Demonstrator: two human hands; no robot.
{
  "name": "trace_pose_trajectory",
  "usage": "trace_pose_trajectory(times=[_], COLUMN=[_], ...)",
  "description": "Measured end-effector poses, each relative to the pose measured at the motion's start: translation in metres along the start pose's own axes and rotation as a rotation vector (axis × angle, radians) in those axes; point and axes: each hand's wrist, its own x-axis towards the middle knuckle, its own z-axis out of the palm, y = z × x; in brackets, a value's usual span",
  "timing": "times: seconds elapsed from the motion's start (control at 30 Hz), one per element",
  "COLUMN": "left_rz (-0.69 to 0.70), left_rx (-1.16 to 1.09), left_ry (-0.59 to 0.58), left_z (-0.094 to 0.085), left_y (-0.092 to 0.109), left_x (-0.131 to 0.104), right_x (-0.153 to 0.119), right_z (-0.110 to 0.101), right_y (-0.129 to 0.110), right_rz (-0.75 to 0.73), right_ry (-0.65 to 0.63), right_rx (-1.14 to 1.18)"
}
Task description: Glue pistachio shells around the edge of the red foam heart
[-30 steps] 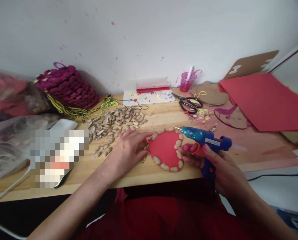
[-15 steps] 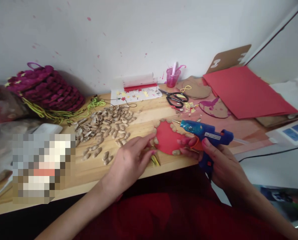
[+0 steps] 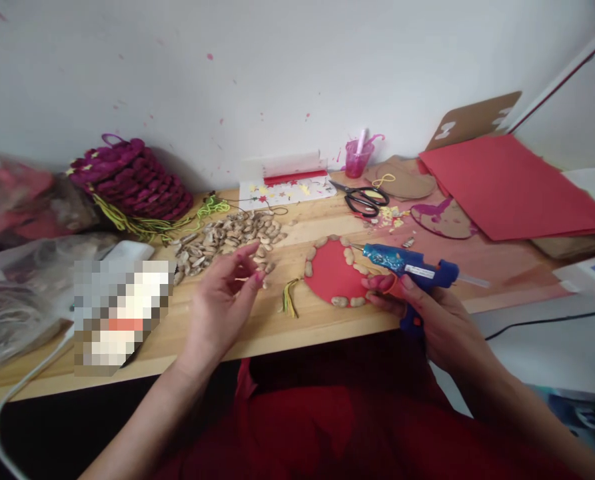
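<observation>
A blue hot glue gun [image 3: 397, 261] is gripped in my right hand [image 3: 440, 317], its nozzle pointing left over the disc's upper right edge. Below it lies a red round card [image 3: 327, 273], with peanuts [image 3: 350, 256] along parts of its rim. The fingertips of my right hand are close to the card's right edge. My left hand [image 3: 222, 297] hovers at the near right side of a peanut pile [image 3: 222, 233], thumb and forefinger apart. Unshelled peanuts are at its fingertips; I cannot see any firmly pinched. A yellow-green and dark tassel [image 3: 290, 298] lies left of the card.
Black scissors [image 3: 362, 199], a pink-stained cup [image 3: 358, 159] and star-strewn white paper [image 3: 287, 193] stand or lie at the back. Red sheets [image 3: 522, 187] are at right. A purple peanut-covered craft [image 3: 137, 177], plastic bags [image 3: 17, 300] and a white cable [image 3: 27, 387] are at left.
My left hand has moved left from the card's edge to the peanut pile. The glue gun stays in my right hand by the card. The view has shifted slightly left.
</observation>
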Motion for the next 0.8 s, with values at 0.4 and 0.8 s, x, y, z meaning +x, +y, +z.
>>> trace_pose_trajectory(times=[0.4,0.8], left_rz=[-0.425,-0.237], left_rx=[-0.662,-0.607], left_ry=[-0.21,-0.329], left_z=[0.008,0.043], left_y=[0.016,0.023], left_x=[-0.015,-0.026], right_x=[0.023,-0.017], right_z=[-0.018,0.045], right_y=[-0.018,-0.02], right_rz=[-0.166,0.189], right_ry=[0.035,-0.304], right_rx=[-0.146,0.096])
